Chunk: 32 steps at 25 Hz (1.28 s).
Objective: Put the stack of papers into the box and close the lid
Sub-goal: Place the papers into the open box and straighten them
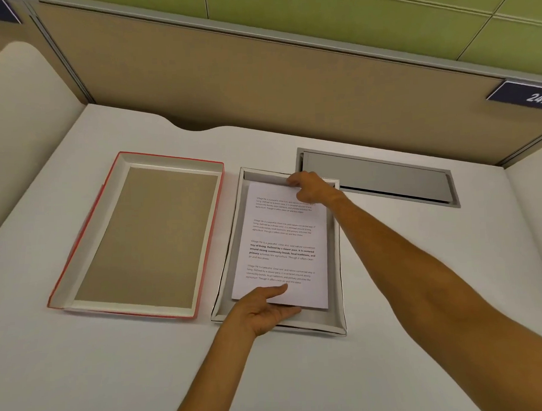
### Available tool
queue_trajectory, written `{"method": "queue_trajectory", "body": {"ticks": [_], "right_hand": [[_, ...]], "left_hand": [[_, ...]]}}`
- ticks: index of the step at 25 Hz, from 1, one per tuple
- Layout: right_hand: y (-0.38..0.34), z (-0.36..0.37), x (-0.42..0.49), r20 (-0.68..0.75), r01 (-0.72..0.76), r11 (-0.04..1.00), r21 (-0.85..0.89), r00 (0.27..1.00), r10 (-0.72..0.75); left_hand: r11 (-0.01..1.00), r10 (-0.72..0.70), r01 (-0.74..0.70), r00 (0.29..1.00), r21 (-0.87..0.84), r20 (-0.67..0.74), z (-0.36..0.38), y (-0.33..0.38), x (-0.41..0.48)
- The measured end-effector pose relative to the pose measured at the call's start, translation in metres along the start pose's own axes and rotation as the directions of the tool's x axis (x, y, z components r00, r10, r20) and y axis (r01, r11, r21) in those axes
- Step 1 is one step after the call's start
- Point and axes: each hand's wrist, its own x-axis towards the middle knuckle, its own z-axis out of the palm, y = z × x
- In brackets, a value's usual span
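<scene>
A white shallow box (335,264) sits open on the desk, right of centre. Inside it lies the stack of papers (283,235), its top sheet printed with paragraphs of text. My left hand (267,313) grips the stack's near edge, thumb on top and fingers underneath. My right hand (306,185) pinches the stack's far edge close to the box's back wall. The lid (142,237), red on the outside with a brown inner face, lies upside down just left of the box.
A grey cable hatch (376,177) is set in the desk behind and right of the box. A tan partition (259,82) runs along the desk's back edge. A cream rounded panel (21,121) stands at the left.
</scene>
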Motion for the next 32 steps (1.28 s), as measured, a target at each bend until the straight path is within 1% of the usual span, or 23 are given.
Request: {"method": "queue_trajectory", "body": {"ticks": [4,7,13,21,32], "right_hand": [[-0.001,0.003,0.007,0.004,0.037,0.999,0.016,0.999,-0.037],[-0.001,0.006,0.011,0.019,0.035,0.999,0.04,0.999,-0.036],[0.001,0.008,0.014,0.004,0.016,0.997,0.076,1.0,-0.016],[0.001,0.008,0.014,0.003,0.007,0.998,0.067,1.0,-0.007],[0.001,0.01,0.006,0.001,0.031,0.996,0.078,1.0,-0.031]], "left_hand": [[0.998,-0.034,0.034,0.999,0.053,-0.006,-0.003,0.001,0.008],[0.996,-0.039,0.041,0.999,0.078,-0.027,-0.003,0.003,0.01],[0.997,-0.047,0.049,0.998,0.053,-0.043,-0.002,0.01,0.01],[0.999,-0.034,0.034,0.999,0.029,-0.026,-0.002,0.011,0.01],[1.0,-0.031,0.031,1.0,0.007,0.004,0.0,0.01,0.004]]}}
